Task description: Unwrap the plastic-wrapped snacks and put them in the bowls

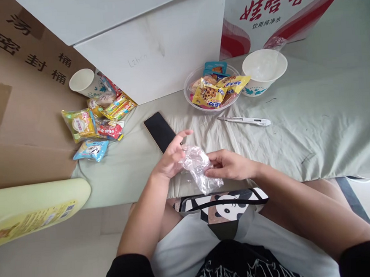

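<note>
Above the near edge of the cloth-covered surface, a crumpled clear plastic bag (197, 165) hangs between my two hands. My right hand (229, 164) pinches its right side between thumb and bent fingers. On the other side my left hand (170, 158) grips the bag's upper left part, with one finger stretched out away from it. Just behind my left hand lies a black phone (159, 129), partly covered by that hand. A white utility knife (245, 120) rests farther back to the right.
A clear round bowl (190, 102) holds several snack packets. Beside it a paper cup (260, 82) contains crumpled plastic. At left, another paper cup (82, 81) stands behind several wrapped snacks (82, 124). White (172, 50), brown (21, 107) and red-and-white (259, 19) boxes line the back and left.
</note>
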`<control>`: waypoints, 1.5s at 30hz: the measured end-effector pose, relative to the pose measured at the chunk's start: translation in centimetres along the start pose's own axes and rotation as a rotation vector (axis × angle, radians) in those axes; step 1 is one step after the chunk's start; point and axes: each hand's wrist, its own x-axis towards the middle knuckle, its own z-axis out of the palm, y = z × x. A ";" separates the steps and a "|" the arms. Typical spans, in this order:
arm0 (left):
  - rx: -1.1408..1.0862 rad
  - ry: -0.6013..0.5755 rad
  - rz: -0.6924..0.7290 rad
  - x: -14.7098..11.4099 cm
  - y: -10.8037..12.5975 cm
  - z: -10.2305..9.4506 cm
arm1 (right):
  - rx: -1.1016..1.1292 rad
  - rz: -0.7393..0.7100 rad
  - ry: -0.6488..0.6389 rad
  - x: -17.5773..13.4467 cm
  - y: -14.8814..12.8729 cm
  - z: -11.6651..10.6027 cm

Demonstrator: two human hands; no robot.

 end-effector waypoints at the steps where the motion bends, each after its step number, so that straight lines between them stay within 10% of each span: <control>1: -0.064 0.053 0.036 0.1 -0.1 0.2 | 0.026 -0.019 0.059 0.1 0.0 0.1; 15: 0.328 0.140 -0.011 0.6 -1.9 1.3 | -0.102 -0.051 0.435 0.3 0.4 -0.1; 24: 0.032 0.215 0.130 0.4 -1.3 1.2 | 0.263 -0.192 0.423 0.5 0.2 -0.1; 36: 0.242 0.372 0.099 1.3 -1.3 3.3 | -0.149 -0.274 0.595 -0.3 -0.3 -1.2; 41: 0.443 0.551 0.455 3.4 3.4 4.6 | 0.160 -0.338 0.854 -1.1 -2.4 -3.9; 45: 0.938 0.544 0.864 8.4 9.3 10.2 | 0.316 -0.333 0.866 -2.1 -3.6 -5.2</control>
